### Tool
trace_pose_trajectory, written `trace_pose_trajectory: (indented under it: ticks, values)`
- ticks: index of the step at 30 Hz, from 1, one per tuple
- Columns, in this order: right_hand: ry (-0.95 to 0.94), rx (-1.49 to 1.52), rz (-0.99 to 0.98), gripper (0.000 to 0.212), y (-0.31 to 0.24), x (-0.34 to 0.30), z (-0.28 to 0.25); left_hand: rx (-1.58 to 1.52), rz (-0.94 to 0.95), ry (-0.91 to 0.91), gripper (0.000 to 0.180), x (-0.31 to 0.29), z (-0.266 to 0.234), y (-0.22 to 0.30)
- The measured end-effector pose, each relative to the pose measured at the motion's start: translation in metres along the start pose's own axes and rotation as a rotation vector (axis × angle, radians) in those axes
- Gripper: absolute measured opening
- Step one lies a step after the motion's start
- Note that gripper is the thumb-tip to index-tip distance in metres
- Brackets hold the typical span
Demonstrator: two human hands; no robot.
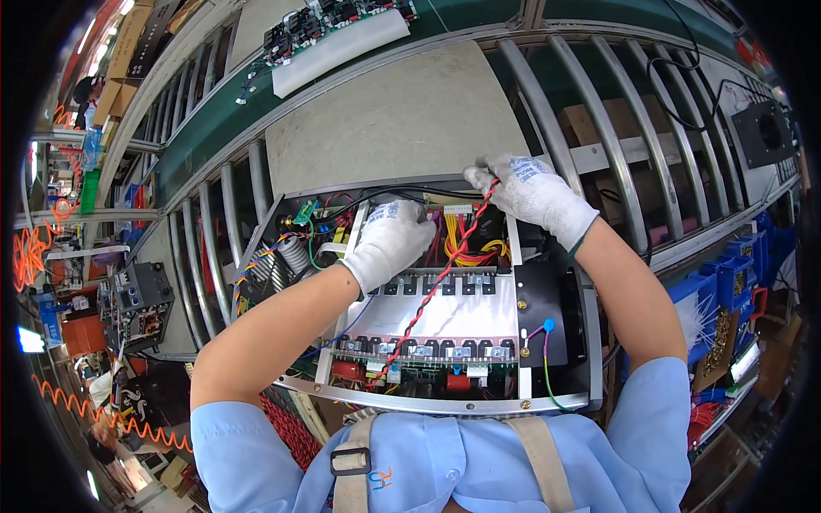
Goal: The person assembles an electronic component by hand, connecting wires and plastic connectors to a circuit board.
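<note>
An open metal chassis (pixel 445 402) full of electronics lies in front of me. My right hand (pixel 530 195), in a white glove, pinches a red-and-black twisted wire (pixel 445 272) above the far edge. From there the wire slants down across the silver plate (pixel 445 312) to the near circuit board. My left hand (pixel 392 241), also gloved, reaches inside the far left part with its fingers curled; what they hold is hidden. Between the hands sit a white connector (pixel 457 209) and bundled yellow and red wires (pixel 469 248).
Metal rollers (pixel 603 128) run on both sides of a grey board (pixel 393 111). Circuit boards (pixel 329 27) lie at the back on a white sheet. A black fan unit (pixel 761 132) stands far right, above blue bins (pixel 731 278). Orange coiled hoses (pixel 34 256) hang at the left.
</note>
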State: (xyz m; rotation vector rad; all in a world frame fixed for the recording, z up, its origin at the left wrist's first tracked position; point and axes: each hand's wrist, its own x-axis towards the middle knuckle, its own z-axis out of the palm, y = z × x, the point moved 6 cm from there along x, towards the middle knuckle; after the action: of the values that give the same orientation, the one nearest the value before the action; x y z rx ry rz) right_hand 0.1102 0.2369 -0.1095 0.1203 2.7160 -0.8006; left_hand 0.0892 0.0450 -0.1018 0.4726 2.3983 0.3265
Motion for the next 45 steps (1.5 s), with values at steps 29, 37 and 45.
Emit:
trace_pose_trajectory:
  ticks: [29,37,45]
  values:
    - [0.442,0.331,-0.574,0.039,-0.029,-0.024,-0.029,0.016,0.127,0.131,0.035,0.008,-0.008,-0.005]
    - [-0.045,1.123,-0.286,0.049,-0.051,-0.057,-0.043,-0.532,0.308,0.094,0.040,-0.041,-0.060,0.029]
    - [0.502,0.159,-0.444,0.049,-0.048,-0.066,-0.126,-0.481,0.416,0.089,0.068,-0.061,-0.058,0.027]
